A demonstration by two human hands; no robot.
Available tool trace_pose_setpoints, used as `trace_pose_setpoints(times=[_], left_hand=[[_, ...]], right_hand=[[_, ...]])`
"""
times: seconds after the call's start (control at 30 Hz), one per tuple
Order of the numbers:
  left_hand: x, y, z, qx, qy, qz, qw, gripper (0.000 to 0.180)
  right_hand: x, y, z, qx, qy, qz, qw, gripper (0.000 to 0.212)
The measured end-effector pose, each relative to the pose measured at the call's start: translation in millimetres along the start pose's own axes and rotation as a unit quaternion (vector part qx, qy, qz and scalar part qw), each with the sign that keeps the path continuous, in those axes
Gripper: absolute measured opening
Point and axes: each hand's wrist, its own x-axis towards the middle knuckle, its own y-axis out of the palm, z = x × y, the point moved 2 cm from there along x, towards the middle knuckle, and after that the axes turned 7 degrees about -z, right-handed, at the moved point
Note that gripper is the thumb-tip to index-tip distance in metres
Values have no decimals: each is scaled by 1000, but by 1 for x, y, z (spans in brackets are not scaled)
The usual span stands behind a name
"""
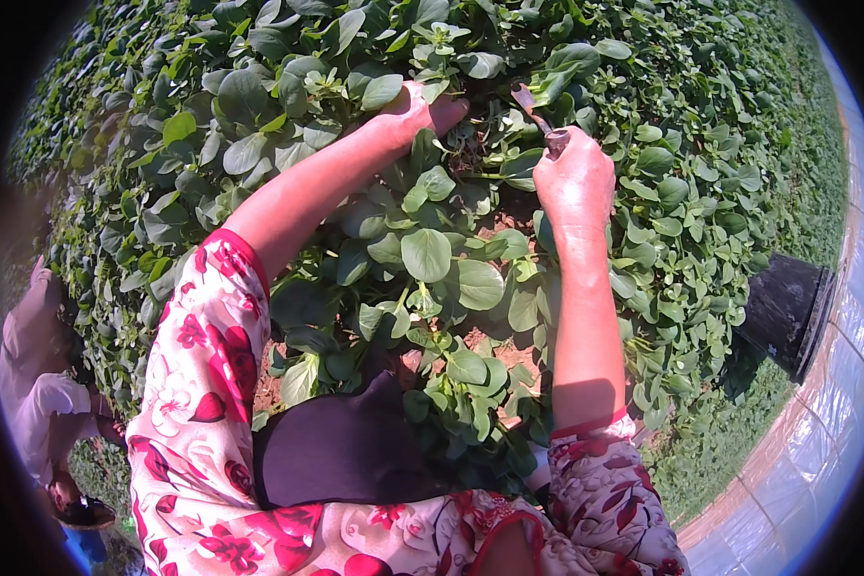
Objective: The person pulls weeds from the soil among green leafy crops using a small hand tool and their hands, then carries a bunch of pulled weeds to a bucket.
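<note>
My right hand [576,180] is closed around the short handle of a small hand tool. The narrow metal blade [533,108] of this hand tool points up and left, its tip close to a pale-stemmed leafy green plant [562,77]. To the left, my left hand [420,113] reaches in among the broad round leaves of the leafy greens [426,255]. Leaves cover part of its fingers, so what they grip, if anything, cannot be made out. Between my hands, a patch of brown soil and roots [466,144] shows.
Dense greens surround both arms, with reddish soil [509,355] showing through below. At the right, a black bucket [787,312] lies tilted beside clear plastic sheeting [806,422]. A person [48,413] in light clothing is bent over at the far left.
</note>
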Motion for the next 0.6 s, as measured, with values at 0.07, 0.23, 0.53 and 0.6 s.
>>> trace_pose_setpoints(times=[0.07,0.23,0.53,0.6], left_hand=[[14,-6,-14,35,-11,-36,999,35],[30,-1,-7,109,230,-149,955,36],[48,5,-11,128,135,-152,971,24],[44,3,-12,112,68,-84,988,24]], right_hand=[[8,-1,9,-17,21,33,999,18],[21,9,29,-17,1,77,997,22],[32,31,49,-14,17,93,995,20],[35,40,48,10,18,79,997,20]])
